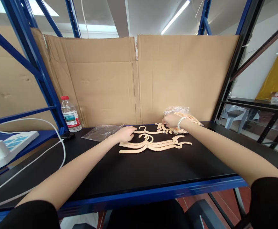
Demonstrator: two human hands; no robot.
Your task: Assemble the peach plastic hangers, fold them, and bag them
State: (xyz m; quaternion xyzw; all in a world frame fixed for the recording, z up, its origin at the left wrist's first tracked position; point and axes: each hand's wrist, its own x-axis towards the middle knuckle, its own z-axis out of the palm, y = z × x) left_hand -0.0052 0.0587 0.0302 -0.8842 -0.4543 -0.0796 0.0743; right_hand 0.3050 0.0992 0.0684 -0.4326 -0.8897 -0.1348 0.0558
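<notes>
My left hand (126, 134) is closed at the left end of a beige plastic clothes hanger (150, 132) at the back of the stack. In front of it lie several more beige hangers (156, 145), overlapping, with their hooks bunched together. My right hand (171, 121), with a beaded bracelet (180, 122) at the wrist, reaches to a small pile of beige hook pieces (161, 128). Its fingers are bent downward and closed, and what they hold is hidden. Just behind that hand, a clear bag (177, 110) lies by more beige hanger pieces (193, 118).
A flattened clear plastic bag (102, 132) lies left of my left hand. A red-capped water bottle (70, 116) stands at the back left. White cables (63, 149) run from a power strip (17, 143) over the left side. Cardboard panels (105, 82) wall off the black table (139, 171).
</notes>
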